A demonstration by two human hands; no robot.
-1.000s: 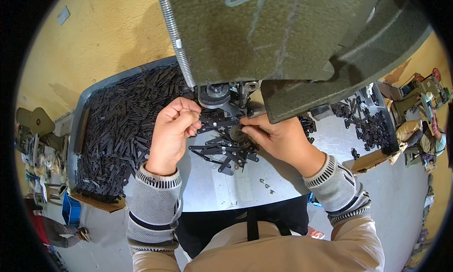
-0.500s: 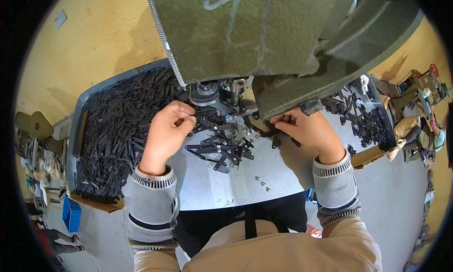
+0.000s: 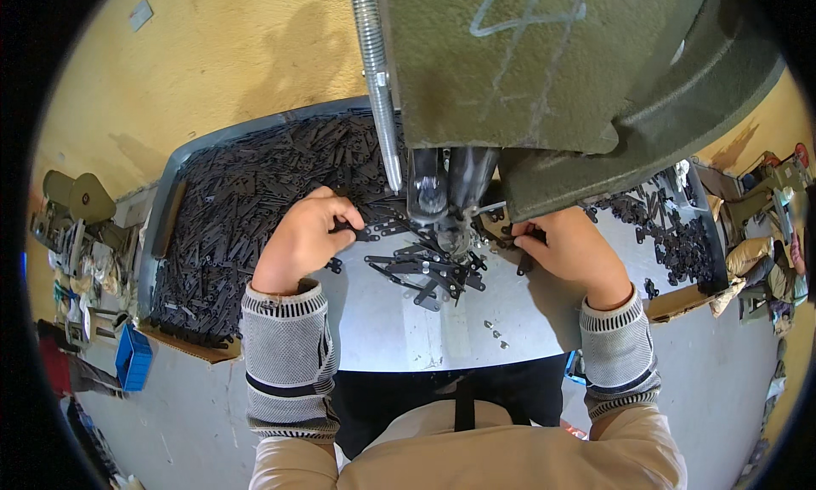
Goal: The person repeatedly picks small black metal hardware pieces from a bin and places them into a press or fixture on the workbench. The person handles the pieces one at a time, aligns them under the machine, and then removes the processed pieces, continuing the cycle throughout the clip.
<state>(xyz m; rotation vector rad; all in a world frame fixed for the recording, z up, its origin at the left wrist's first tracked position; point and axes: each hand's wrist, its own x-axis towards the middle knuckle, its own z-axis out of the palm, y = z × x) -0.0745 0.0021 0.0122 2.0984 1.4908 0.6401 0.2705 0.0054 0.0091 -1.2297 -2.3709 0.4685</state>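
Note:
My left hand point(image 3: 308, 239) is closed at the left of the machine, thumb and forefinger together beside a black flat metal strip point(image 3: 367, 233); its grip is partly hidden. My right hand point(image 3: 568, 250) is closed under the machine's right side, with its fingertips pinched at small dark parts. What it holds is too small to make out. Between the hands, shiny metal cylinders point(image 3: 427, 188) of the green machine point(image 3: 510, 82) reach down to the work spot. Linked black strips point(image 3: 425, 273) lie in a heap in front of it on the metal table point(image 3: 399, 337).
A large mass of black strips point(image 3: 255, 209) fills the left side of the table. More small black parts point(image 3: 671, 239) lie at the right. A coil spring point(image 3: 376, 82) hangs beside the machine. Tiny metal bits point(image 3: 497, 333) lie near the front edge. A blue crate point(image 3: 133, 358) stands on the floor.
The whole view has shifted, so the machine sits further right. The shiny cylinders under the machine now show beside the work spot. Both hands stay close to the same places, fingers still closed.

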